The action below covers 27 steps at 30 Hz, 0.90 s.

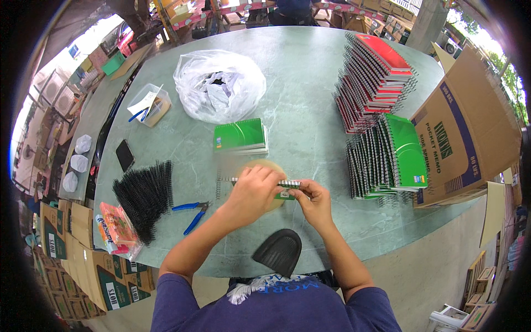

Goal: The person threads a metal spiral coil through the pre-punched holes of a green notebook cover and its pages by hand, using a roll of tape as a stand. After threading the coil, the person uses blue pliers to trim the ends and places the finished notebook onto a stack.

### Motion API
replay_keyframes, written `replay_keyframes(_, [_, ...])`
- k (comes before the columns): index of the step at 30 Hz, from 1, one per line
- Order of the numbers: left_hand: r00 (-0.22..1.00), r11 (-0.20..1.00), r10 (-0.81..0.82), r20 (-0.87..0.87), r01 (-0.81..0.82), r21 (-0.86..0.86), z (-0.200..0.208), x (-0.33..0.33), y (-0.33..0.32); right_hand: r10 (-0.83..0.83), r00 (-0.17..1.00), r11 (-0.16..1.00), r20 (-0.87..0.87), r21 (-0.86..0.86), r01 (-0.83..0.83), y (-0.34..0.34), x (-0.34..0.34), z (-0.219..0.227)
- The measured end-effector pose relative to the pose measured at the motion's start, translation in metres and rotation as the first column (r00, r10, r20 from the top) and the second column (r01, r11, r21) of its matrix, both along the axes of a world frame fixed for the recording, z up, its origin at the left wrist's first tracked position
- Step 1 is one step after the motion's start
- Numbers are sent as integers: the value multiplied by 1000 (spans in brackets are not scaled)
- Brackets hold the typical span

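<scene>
Above the middle of the table, a small green notebook (286, 195) is held edge-on between my two hands. My right hand (314, 200) pinches its right end with thumb and fingers. My left hand (252, 191) is closed at its left end, around a wire spiral (225, 179) that runs along the notebook's edge and sticks out blurred to the left. Beneath my hands lies a round tan disc (267, 164), mostly covered. Just beyond them sits a short stack of green notebooks (240, 136). Blue-handled pliers (193, 212) lie left of my left forearm.
A heap of black spirals (145, 198) lies at left, near a phone (125, 155) and a plastic tub (150, 105). A white plastic bag (219, 87) stands farther back. Red notebooks (376, 80), green spiral notebooks (387, 157) and a cardboard box (464, 133) fill the right.
</scene>
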<state>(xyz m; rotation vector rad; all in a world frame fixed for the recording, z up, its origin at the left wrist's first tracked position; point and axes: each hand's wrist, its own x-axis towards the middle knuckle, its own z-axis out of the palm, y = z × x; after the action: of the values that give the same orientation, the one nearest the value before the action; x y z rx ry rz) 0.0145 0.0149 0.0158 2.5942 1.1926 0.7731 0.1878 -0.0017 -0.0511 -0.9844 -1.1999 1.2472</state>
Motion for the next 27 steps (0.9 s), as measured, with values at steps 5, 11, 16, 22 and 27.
replay_keyframes(5, [985,997,-78,153,78,10,-1,18,1,-76,977,997,199,28,72,-1,3,-7])
replay_keyframes(11, [964,965,-248,97,255,-64,1,12,10,-90,959,996,269,31,84,-3,5,-1])
replay_keyframes(16, [979,949,-196,58,205,-241,1,7,11,-98,949,995,299,61,83,-3,4,-5])
replay_keyframes(22, [969,970,-233,77,237,-46,-2,11,5,-145,912,981,383,175,82,-7,4,1])
replay_keyframes(27, [961,968,-238,139,247,-51,3,3,4,-163,890,975,426,206,80,-13,-2,15])
